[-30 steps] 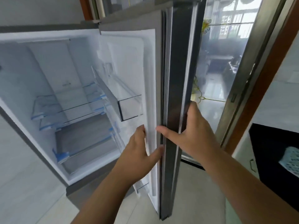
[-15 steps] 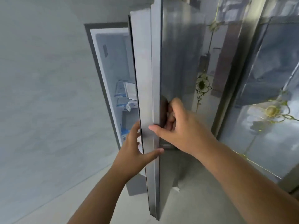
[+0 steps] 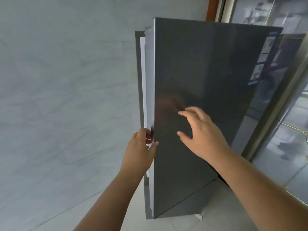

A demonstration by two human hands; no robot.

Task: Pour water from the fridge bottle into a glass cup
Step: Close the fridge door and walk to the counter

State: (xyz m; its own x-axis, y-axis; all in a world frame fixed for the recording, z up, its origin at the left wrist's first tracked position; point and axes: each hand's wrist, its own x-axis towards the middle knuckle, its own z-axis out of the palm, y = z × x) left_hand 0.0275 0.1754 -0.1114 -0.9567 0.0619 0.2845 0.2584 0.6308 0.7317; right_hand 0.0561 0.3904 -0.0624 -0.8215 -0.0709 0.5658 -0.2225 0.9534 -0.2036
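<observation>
Fridge bottle and glass cup are both out of sight, so pouring looks not yet begun: the fridge door [image 3: 208,97] stands almost shut, left hand [image 3: 141,147] curled round its edge, right hand [image 3: 201,132] spread with fingers near its front.

Soft, even daylight fills the scene, brightest at the glass panels right of the fridge door [image 3: 208,97]. The door's dark face carries a dull sheen and a blurred reflection of the right hand [image 3: 202,132]. Straight lines bow toward the frame edges; fingertips smear slightly.
</observation>
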